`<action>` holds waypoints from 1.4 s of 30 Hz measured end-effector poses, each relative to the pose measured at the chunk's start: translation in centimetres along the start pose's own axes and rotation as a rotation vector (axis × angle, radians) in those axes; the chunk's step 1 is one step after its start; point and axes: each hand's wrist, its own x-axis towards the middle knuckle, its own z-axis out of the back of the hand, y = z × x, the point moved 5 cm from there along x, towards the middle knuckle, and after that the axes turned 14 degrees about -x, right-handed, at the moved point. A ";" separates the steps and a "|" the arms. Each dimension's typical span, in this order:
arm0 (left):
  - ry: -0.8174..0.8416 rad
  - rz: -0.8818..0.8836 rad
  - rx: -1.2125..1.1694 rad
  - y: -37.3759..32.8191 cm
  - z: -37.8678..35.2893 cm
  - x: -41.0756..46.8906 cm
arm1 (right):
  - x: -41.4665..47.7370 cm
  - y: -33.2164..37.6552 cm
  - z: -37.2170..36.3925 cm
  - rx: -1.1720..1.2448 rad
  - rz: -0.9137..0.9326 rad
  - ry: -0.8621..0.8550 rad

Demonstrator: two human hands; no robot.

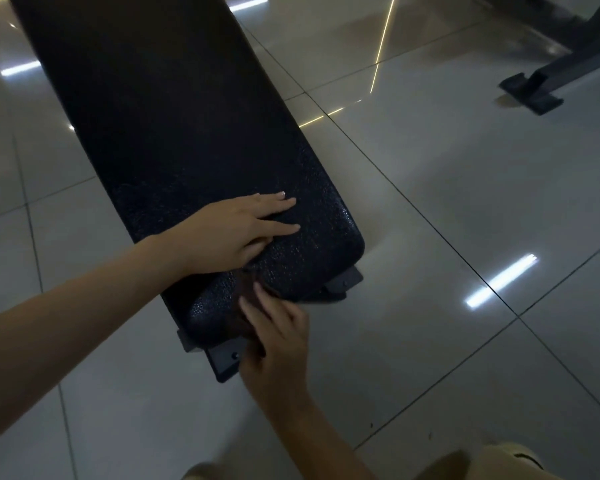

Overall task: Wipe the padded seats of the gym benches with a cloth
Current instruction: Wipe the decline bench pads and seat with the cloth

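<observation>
L hand (236, 230) flat on seat pad (153, 116), R hand (278, 344) straight-fingered, pressing cloth (245, 301) on pad end; soft, limp, prob. best bunched under palm.

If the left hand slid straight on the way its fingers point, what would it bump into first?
Nothing, it seems: the left hand lies flat on the bench pad, and ahead is bare pad up to its side edge, then tiled floor lower down.

Left hand (236, 233) flat on bench pad (174, 116); right hand (278, 344) presses brown cloth (238, 318) against its end.
</observation>
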 end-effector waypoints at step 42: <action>-0.066 0.217 0.028 3.5 2.5 -2.5 | -0.7 4.3 -2.3 -0.006 0.283 0.132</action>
